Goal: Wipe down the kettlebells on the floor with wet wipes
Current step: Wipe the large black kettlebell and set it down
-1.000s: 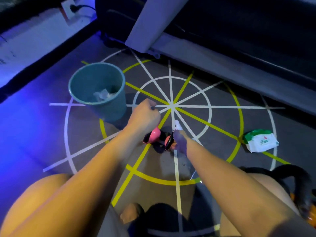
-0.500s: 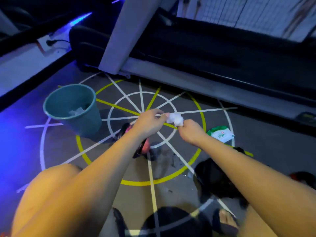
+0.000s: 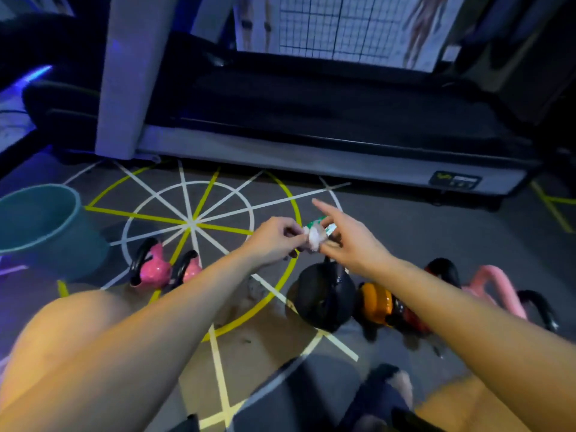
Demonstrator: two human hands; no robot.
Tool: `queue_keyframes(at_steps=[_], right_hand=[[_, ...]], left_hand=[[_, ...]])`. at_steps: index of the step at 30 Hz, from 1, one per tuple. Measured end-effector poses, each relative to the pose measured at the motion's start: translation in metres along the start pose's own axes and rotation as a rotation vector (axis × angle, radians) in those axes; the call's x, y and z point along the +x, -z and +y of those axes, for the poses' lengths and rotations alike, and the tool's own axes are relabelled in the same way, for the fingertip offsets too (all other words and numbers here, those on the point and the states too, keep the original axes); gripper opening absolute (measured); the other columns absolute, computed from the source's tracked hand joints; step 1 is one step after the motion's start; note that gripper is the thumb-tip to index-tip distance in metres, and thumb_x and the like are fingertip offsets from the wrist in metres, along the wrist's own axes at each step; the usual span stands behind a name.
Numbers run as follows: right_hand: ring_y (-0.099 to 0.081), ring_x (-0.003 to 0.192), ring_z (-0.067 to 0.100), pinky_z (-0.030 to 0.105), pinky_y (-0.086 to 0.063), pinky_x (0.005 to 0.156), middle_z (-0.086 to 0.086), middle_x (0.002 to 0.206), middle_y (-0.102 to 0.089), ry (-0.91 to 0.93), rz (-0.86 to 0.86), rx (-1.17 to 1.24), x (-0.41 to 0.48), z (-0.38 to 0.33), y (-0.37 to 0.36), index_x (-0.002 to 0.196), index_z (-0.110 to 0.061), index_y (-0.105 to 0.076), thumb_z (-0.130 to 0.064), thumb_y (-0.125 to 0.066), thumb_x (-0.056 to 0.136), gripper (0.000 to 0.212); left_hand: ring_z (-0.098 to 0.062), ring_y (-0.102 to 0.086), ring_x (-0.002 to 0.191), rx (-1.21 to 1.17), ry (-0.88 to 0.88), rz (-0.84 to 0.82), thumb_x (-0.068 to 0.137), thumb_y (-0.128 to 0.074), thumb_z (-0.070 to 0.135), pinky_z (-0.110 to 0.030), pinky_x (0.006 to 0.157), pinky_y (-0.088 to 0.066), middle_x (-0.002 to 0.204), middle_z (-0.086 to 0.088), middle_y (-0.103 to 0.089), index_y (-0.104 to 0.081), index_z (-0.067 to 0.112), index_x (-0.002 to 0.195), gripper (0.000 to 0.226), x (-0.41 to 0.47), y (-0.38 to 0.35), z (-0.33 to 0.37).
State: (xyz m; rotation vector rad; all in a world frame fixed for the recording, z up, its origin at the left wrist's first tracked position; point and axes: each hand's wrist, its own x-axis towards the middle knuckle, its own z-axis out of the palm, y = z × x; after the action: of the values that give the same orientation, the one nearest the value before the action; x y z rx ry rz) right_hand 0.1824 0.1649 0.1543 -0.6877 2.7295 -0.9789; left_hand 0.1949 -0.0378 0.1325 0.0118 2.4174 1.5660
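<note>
Both hands meet above the floor over a crumpled white wet wipe point(image 3: 314, 237). My left hand point(image 3: 274, 241) pinches its left side. My right hand point(image 3: 347, 241) pinches its right side while the index finger points straight out. Two pink kettlebells point(image 3: 154, 270) lie on the floor to the left, under my left forearm. A black kettlebell point(image 3: 322, 296) sits just below the hands, with an orange kettlebell point(image 3: 374, 302) and further ones to its right, partly hidden by my right arm. The green-and-white wipe pack point(image 3: 318, 220) shows just behind the hands.
A teal bin point(image 3: 40, 219) stands at the left edge. A treadmill point(image 3: 311, 145) runs across the back. White and yellow lines mark the grey floor point(image 3: 218, 194). My knees and slippered feet fill the bottom of the view.
My head has lifted and turned right, bringing the black, orange and other kettlebells into view. Both hands left the pink kettlebells and rose, and they now hold the wipe between them.
</note>
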Motion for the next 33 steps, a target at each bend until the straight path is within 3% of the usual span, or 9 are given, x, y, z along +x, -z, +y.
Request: queue_keyframes(at_steps=[3, 5, 9, 14, 18, 21, 24, 28, 33], right_hand=[[-0.064, 0.096, 0.013, 0.038, -0.053, 0.088, -0.004, 0.105, -0.068, 0.083, 0.136, -0.031, 0.001, 0.028, 0.005, 0.117, -0.029, -0.07, -0.019, -0.069, 0.09, 0.029], [-0.062, 0.087, 0.013, 0.029, -0.051, 0.077, -0.006, 0.092, -0.068, -0.098, 0.291, 0.089, 0.0, 0.048, 0.008, 0.105, -0.026, -0.074, -0.02, -0.067, 0.091, 0.017], [-0.065, 0.081, 0.017, 0.028, -0.045, 0.067, -0.006, 0.077, -0.069, -0.541, 0.45, 0.275, -0.012, 0.114, 0.013, 0.094, -0.023, -0.072, -0.027, -0.059, 0.096, 0.013], [-0.065, 0.102, 0.032, 0.028, -0.042, 0.075, 0.014, 0.102, -0.073, -0.797, 0.389, 0.378, -0.023, 0.172, -0.015, 0.105, -0.011, -0.072, -0.022, -0.055, 0.096, 0.022], [-0.064, 0.108, 0.031, 0.023, -0.044, 0.068, 0.01, 0.108, -0.068, -0.699, 0.174, 0.229, -0.016, 0.17, -0.043, 0.124, -0.011, -0.062, -0.02, -0.052, 0.097, 0.03], [-0.06, 0.112, 0.032, 0.037, -0.052, 0.088, 0.013, 0.131, -0.06, -0.541, 0.064, 0.087, -0.001, 0.169, -0.051, 0.152, -0.027, -0.037, -0.018, -0.052, 0.097, 0.057], [-0.06, 0.097, 0.028, 0.041, -0.054, 0.075, 0.012, 0.124, -0.061, -0.457, -0.034, -0.091, 0.017, 0.168, -0.042, 0.155, -0.042, -0.026, -0.021, -0.057, 0.096, 0.07], [-0.058, 0.113, 0.029, 0.038, -0.049, 0.068, 0.008, 0.138, -0.055, -0.337, -0.113, -0.339, 0.045, 0.159, -0.037, 0.151, -0.051, -0.029, -0.017, -0.052, 0.099, 0.066], [-0.057, 0.119, 0.031, 0.042, -0.051, 0.08, 0.005, 0.142, -0.054, -0.306, -0.179, -0.413, 0.051, 0.159, -0.051, 0.145, -0.044, -0.043, -0.007, -0.05, 0.096, 0.062]], left_hand=[[-0.019, -0.061, 0.06, -0.042, 0.035, 0.043, 0.098, -0.065, 0.027, -0.03, 0.058, -0.048, 0.07, 0.001, -0.072, -0.066, 0.015, 0.086, 0.017, 0.01, -0.023, 0.011], [-0.021, -0.061, 0.061, -0.093, 0.123, 0.136, 0.099, -0.062, 0.026, -0.033, 0.06, -0.049, 0.074, -0.003, -0.072, -0.065, 0.016, 0.091, 0.013, 0.019, -0.041, 0.009], [-0.019, -0.064, 0.084, 0.179, 0.217, 0.145, 0.087, -0.07, 0.038, -0.031, 0.074, -0.047, 0.091, -0.001, -0.069, -0.061, 0.021, 0.104, 0.026, 0.018, -0.085, -0.017], [-0.019, -0.059, 0.11, 0.356, 0.281, -0.081, 0.07, -0.072, 0.057, -0.034, 0.094, -0.049, 0.115, 0.001, -0.059, -0.048, 0.029, 0.121, 0.062, -0.021, -0.147, -0.102], [-0.016, -0.052, 0.118, 0.39, 0.27, 0.016, 0.069, -0.07, 0.077, -0.036, 0.101, -0.046, 0.124, 0.003, -0.055, -0.055, 0.028, 0.127, 0.078, -0.024, -0.159, -0.127], [-0.016, -0.05, 0.125, 0.366, 0.232, -0.004, 0.069, -0.075, 0.074, -0.03, 0.108, -0.04, 0.13, 0.001, -0.054, -0.061, 0.023, 0.13, 0.08, -0.022, -0.167, -0.134], [-0.012, -0.053, 0.124, 0.22, 0.229, 0.058, 0.069, -0.078, 0.071, -0.023, 0.104, -0.041, 0.129, 0.003, -0.059, -0.063, 0.017, 0.13, 0.083, -0.028, -0.185, -0.136], [-0.016, -0.068, 0.094, 0.227, 0.21, 0.257, 0.074, -0.076, 0.068, -0.029, 0.077, -0.052, 0.096, 0.003, -0.073, -0.067, 0.023, 0.103, 0.054, -0.028, -0.204, -0.134], [-0.031, -0.07, 0.09, 0.351, 0.157, 0.318, 0.085, -0.07, 0.051, -0.037, 0.073, -0.055, 0.087, -0.005, -0.076, -0.068, 0.022, 0.109, 0.038, -0.027, -0.213, -0.127]])
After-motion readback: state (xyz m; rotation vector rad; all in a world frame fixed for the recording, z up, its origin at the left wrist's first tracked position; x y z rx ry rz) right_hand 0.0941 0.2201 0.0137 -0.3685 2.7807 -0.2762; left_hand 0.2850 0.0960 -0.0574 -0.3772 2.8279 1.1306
